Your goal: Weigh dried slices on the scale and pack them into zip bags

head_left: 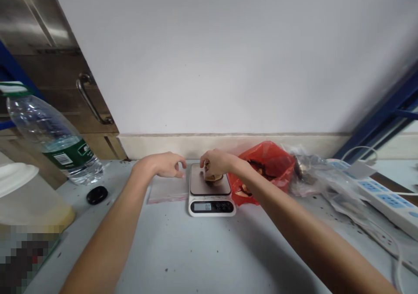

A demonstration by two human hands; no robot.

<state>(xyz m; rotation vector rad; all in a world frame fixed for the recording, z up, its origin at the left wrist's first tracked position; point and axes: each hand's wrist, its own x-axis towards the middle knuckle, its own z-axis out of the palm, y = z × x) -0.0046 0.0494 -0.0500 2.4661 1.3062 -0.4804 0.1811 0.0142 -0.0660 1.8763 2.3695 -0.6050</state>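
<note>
A small white kitchen scale (212,212) with a steel plate stands in the middle of the table; its display reads 0.0. Over the plate, my right hand (217,161) has its fingers closed on a brown dried slice (214,178), which looks like dried mushroom. I cannot tell whether the slice touches the plate. To the left of the scale, my left hand (170,165) is held with curved fingers apart and nothing in them. Beneath it lie flat clear plastic bags (166,192). An open red plastic bag (272,159) with more dried slices sits right of the scale, partly behind my right forearm.
On the left stand a large water bottle (70,150) and a whitish plastic container (29,202), with a black lid (97,195) nearby. Crumpled clear bags (313,176), a power strip (388,198) and white cables lie to the right. A wall (228,68) rises behind the table.
</note>
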